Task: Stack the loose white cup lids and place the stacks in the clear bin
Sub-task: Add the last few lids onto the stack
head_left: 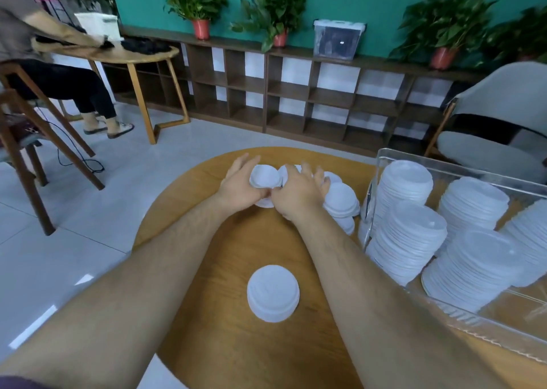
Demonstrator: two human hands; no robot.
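Loose white cup lids [340, 196] lie in a small heap at the far side of the round wooden table [236, 249]. My left hand [239, 189] holds one upturned lid [265, 177] between thumb and curled fingers. Beside it, my right hand [299, 195] reaches over the heap with fingers bent onto the lids; what it grasps is hidden. A short stack of lids [273, 292] stands alone near the table's front. The clear bin [461, 169] at the right holds several tall lid stacks [411, 237].
A grey armchair [503, 122] stands behind the bin. A dark cubby shelf [296, 98] with potted plants lines the green wall. At far left another person sits at a second wooden table [118, 54], with a wooden chair [29, 140] nearby.
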